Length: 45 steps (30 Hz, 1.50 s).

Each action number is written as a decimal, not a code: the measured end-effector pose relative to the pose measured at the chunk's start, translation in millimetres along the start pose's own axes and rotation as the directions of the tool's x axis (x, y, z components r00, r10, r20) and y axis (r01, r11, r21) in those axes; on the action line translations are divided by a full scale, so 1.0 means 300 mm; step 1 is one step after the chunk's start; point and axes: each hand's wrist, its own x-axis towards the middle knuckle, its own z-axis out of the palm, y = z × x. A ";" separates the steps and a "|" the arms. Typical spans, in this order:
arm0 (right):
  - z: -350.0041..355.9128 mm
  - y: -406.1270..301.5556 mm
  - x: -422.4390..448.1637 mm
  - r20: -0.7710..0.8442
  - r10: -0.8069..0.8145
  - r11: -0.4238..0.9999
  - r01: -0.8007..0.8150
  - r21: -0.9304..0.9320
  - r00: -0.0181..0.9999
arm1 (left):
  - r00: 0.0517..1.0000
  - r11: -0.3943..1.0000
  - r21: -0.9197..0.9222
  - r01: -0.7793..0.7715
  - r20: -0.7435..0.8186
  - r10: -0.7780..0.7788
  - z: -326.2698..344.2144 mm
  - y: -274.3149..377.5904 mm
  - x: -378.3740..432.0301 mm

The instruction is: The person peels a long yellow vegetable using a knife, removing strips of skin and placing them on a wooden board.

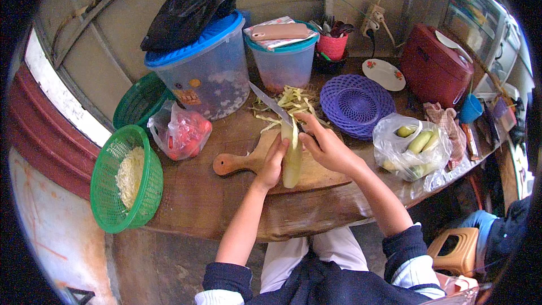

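Note:
My left hand (273, 163) grips a long, pale green cucumber (291, 165), held upright at a tilt above a wooden cutting board (326, 169). At the cucumber's upper end, my right hand (324, 142) holds a kitchen knife (271, 103). Its blade points up and to the left, and its handle is mostly hidden by the fingers. A strip of peel hangs along the cucumber beside the blade. Behind the board lies a heap of thin pale peelings (296, 99). To the right, a clear plastic bag (381, 140) contains several more cucumbers (420, 142).
At left stand a green basket (154, 178) with shredded pale food (130, 176) and a bag of red produce (188, 133). Lidded plastic tubs (211, 80) line the back. Purple woven plates (358, 106), an oval dish (383, 75) and a maroon rice cooker (436, 65) are at right.

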 end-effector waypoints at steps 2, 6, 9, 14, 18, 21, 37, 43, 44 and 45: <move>-0.003 0.004 0.001 0.045 0.046 0.998 -0.047 0.040 0.998 | 1.000 1.000 0.000 0.002 0.019 -0.002 -0.004 0.002 0.002; 0.000 0.016 0.009 0.013 -0.021 0.995 0.019 0.101 1.000 | 0.998 0.999 -0.034 0.029 0.062 -0.027 -0.021 -0.012 0.005; -0.008 0.021 0.012 -0.001 -0.043 0.992 0.043 0.121 0.999 | 0.997 0.999 -0.025 0.042 0.067 -0.041 -0.017 -0.012 0.005; -0.030 0.030 0.016 0.026 -0.052 0.977 0.045 0.209 0.998 | 0.992 0.996 -0.027 0.089 0.093 -0.086 -0.028 -0.011 0.003; -0.075 0.001 0.013 0.164 0.028 0.986 -0.054 0.160 0.986 | 0.983 0.982 -0.116 0.150 0.124 -0.136 -0.057 -0.020 0.003; -0.082 0.005 0.010 0.209 0.042 0.980 -0.080 0.180 0.977 | 0.983 0.975 -0.147 0.164 0.106 -0.150 -0.058 -0.029 0.006; -0.067 0.176 0.012 0.104 0.243 0.894 -0.182 -0.409 0.964 | 0.963 0.899 -0.432 -0.068 -0.264 -0.054 -0.097 0.002 0.026; -0.020 0.208 -0.028 0.106 0.148 0.728 -0.036 -0.684 0.983 | 0.931 0.905 -0.410 -0.112 -0.363 -0.049 -0.098 0.000 0.029; -0.006 0.225 -0.032 0.105 0.151 0.728 -0.039 -0.684 0.983 | 0.932 0.909 -0.403 -0.105 -0.360 -0.052 -0.096 -0.003 0.030; 0.008 0.236 -0.031 0.067 0.045 0.647 0.022 -0.762 0.997 | 0.932 0.910 -0.402 -0.105 -0.360 -0.052 -0.095 0.000 0.030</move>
